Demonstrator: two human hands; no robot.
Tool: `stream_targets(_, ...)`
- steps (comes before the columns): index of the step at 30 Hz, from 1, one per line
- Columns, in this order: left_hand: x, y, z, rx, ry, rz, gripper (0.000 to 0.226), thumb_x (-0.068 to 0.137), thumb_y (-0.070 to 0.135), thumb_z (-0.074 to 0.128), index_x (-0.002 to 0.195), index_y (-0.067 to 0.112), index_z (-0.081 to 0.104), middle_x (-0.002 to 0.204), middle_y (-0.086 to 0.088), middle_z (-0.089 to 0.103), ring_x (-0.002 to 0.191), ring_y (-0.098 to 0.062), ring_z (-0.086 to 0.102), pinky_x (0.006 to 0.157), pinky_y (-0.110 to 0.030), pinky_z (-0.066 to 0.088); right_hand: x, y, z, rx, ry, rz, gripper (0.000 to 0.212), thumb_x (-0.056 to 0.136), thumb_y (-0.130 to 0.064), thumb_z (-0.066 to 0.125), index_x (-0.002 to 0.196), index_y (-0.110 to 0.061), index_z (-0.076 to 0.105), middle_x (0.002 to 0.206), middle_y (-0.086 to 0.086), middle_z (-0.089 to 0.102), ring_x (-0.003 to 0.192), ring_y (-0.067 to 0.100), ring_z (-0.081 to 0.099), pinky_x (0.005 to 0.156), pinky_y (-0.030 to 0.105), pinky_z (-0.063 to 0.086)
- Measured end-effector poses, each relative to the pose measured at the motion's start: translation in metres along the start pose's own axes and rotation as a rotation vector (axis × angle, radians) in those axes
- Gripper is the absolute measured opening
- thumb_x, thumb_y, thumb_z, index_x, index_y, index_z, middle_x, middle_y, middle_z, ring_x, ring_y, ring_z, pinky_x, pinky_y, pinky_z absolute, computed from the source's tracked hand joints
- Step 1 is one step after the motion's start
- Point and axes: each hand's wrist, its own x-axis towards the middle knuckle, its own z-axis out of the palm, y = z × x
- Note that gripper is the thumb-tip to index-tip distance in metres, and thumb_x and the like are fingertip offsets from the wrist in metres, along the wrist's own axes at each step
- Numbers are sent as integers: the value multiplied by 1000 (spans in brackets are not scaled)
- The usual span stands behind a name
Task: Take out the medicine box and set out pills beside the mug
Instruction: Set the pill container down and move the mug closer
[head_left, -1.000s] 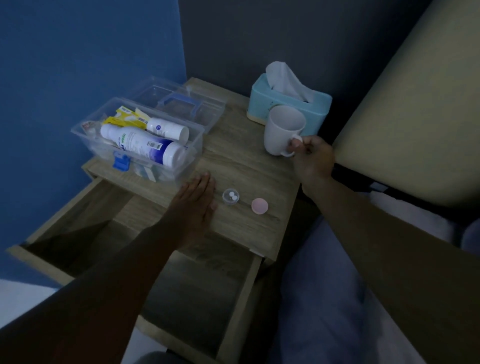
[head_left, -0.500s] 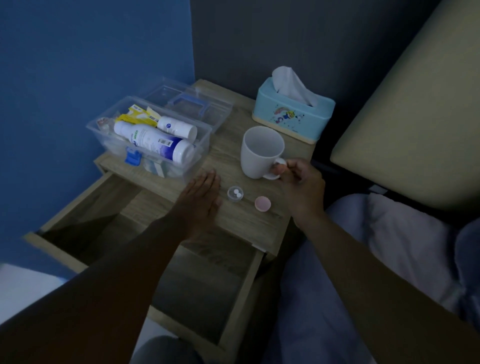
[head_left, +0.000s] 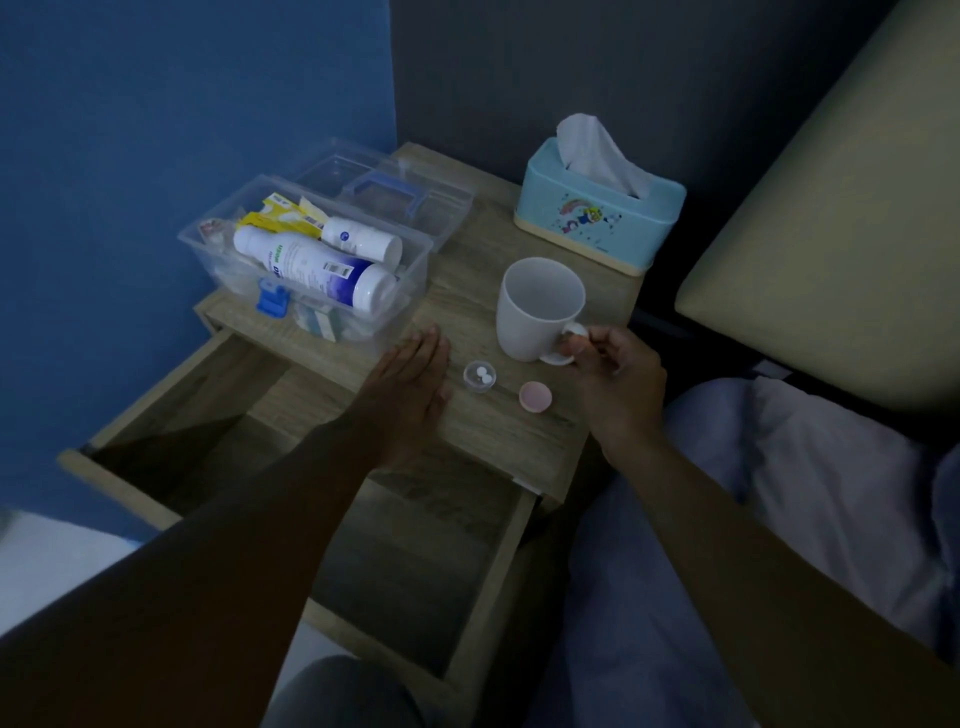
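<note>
The clear plastic medicine box (head_left: 415, 270) stands open on the left of the wooden nightstand (head_left: 509, 436), holding white bottles (head_left: 317, 270) and yellow packets. Its lid (head_left: 384, 187) lies back behind it. A white mug (head_left: 535, 312) stands upright at mid-table. My right hand (head_left: 613, 379) pinches the mug's handle. In front of the mug sit a small clear cup with two white pills (head_left: 479, 375) and a pink cap (head_left: 535, 397). My left hand (head_left: 410, 389) lies flat on the tabletop, fingers together, just left of the pill cup, holding nothing.
A light-blue tissue box (head_left: 597, 218) stands at the back right of the nightstand. The drawer (head_left: 483, 577) below is pulled open toward me. A blue wall is on the left; a bed with a beige headboard (head_left: 831, 260) and bedding is on the right.
My right hand has brought the mug from beside the tissue box forward to the table's middle, close to the pill cup and pink cap. My left hand has stayed flat.
</note>
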Motion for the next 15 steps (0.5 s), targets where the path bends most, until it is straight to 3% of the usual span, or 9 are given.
stream_targets(7, 1, 1, -1, 32, 13, 1, 61, 104, 37, 24, 156, 10, 9, 166, -11, 4, 153, -23, 0, 119, -31, -4, -3, -5, -3, -62, 34, -36, 10, 91, -20, 67, 96, -15, 73, 90, 0, 75, 87, 11, 70, 76, 24, 55)
stream_targets(13, -2, 4, -9, -23, -39, -21, 61, 104, 37, 26, 156, 12, 7, 166, -9, 1, 153, -22, -2, 120, -33, -2, -9, -13, -7, -9, 95, 15, 23, 86, -28, 73, 105, -15, 73, 89, -11, 72, 77, -10, 65, 68, 5, 49)
stream_targets(15, -7, 8, -14, -57, -41, -43, 60, 104, 33, 31, 156, 12, 11, 166, -9, 6, 153, -22, 2, 121, -33, 1, -15, -19, -9, 55, 171, -2, 29, 83, -31, 72, 109, -18, 68, 94, -11, 71, 83, -10, 66, 70, 3, 49)
